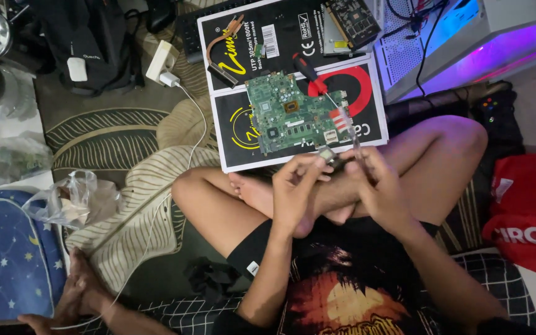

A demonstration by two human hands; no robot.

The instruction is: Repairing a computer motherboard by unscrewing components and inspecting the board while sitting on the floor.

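Observation:
I sit cross-legged on the floor, both hands raised over my crossed ankles. My left hand (298, 186) pinches a small square silver chip (327, 155) between thumb and fingers. My right hand (375, 185) holds a thin clear syringe-like tube (350, 133) with red marks, tilted, its lower end close to the chip. Just beyond my hands a green circuit board (290, 118) lies on a flat black cardboard box (237, 149). A screwdriver with a red and black handle (305, 67) rests on the box, its shaft reaching over the board.
A copper heat pipe (223, 46) and a second board (352, 18) lie on the box's far half. A white computer case (466, 43) glows purple at top right. A red bag (528, 214), a plastic bag (75, 198), a starry blue cushion (4, 254), a white charger (161, 62). Another person's limb (82, 291) at bottom left.

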